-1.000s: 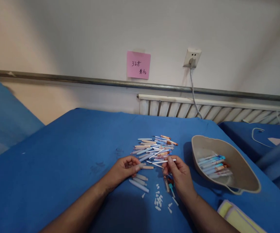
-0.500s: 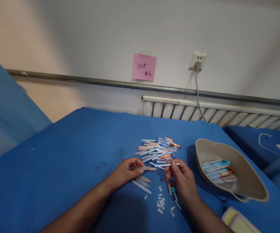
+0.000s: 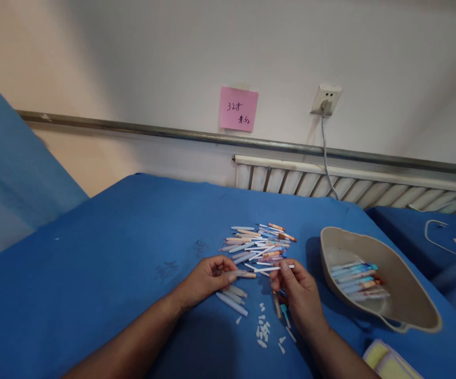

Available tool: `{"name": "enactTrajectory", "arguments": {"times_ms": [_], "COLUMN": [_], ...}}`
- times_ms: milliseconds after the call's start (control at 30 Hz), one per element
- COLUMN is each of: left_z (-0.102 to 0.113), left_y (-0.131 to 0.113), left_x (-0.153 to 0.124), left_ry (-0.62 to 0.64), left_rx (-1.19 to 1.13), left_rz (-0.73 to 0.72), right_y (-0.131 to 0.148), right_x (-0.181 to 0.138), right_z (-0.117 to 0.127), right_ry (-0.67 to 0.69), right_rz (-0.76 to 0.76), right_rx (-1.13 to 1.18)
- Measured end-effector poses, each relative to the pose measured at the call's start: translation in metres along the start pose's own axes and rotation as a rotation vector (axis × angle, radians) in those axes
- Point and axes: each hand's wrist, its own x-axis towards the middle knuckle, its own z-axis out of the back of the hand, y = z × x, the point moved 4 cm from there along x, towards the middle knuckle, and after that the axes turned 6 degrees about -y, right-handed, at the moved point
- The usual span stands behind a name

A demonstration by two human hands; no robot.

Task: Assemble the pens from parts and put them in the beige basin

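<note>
My left hand pinches a pale pen barrel that points right, just above the blue cloth. My right hand pinches a thin white refill held level toward the barrel's tip. A loose pile of pen parts in white, blue and orange lies just beyond both hands. Two or three pale barrels rest under my left fingers. Several small white caps are scattered between my wrists.
A tan kidney-shaped tray at the right holds several assembled pens. A yellow cloth lies at the lower right corner. Behind the blue-covered table are a radiator, a rail, a pink note and a wall socket.
The view has shifted slightly left, so everything sits a little further right. Both hands keep their pinch, the barrel and refill staying close together.
</note>
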Motion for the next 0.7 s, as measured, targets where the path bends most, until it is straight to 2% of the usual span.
{"name": "enactTrajectory", "arguments": {"times_ms": [333, 700], "left_z": [0.0003, 0.0040], "left_y": [0.0025, 0.0040], "left_x": [-0.0014, -0.0004], "left_ry": [-0.008, -0.041], "left_rx": [0.015, -0.073], "left_rz": [0.007, 0.025], "right_y": [-0.0007, -0.0030], "right_x": [0.0017, 0.0005], "right_z": [0.0008, 0.0003], "right_ry": [-0.006, 0.036], "right_rz": [0.019, 0.030], "right_rx": [-0.007, 0.007]}}
